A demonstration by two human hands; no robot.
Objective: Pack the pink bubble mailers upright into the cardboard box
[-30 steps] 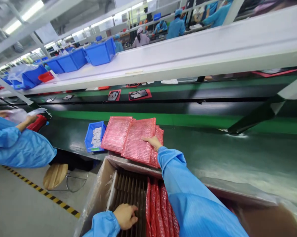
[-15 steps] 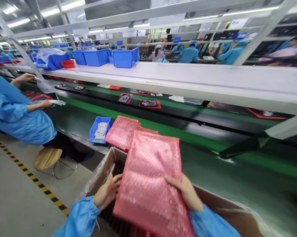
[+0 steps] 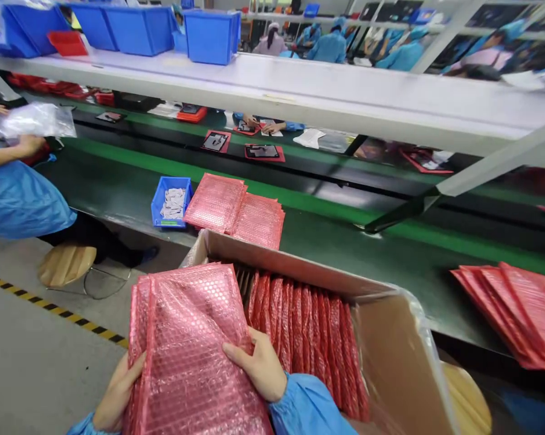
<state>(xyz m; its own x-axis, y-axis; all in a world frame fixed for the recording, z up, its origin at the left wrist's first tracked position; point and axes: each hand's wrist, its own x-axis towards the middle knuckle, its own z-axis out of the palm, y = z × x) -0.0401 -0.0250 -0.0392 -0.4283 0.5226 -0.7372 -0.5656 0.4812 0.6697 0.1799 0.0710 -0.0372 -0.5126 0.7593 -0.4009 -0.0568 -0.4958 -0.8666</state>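
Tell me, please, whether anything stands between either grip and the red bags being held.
Nothing visible does: the left grip holds the red bags at their left edge, the right grip at their right.

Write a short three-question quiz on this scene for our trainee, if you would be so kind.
1. True or false: the left hand and the right hand both hold red bubble bags.
2. What colour are the pieces in the small blue bin? A: red; B: white; C: yellow.
3. What does the row of bags beside the right hand stand in?

Key: 1. True. 2. B. 3. A cardboard box.
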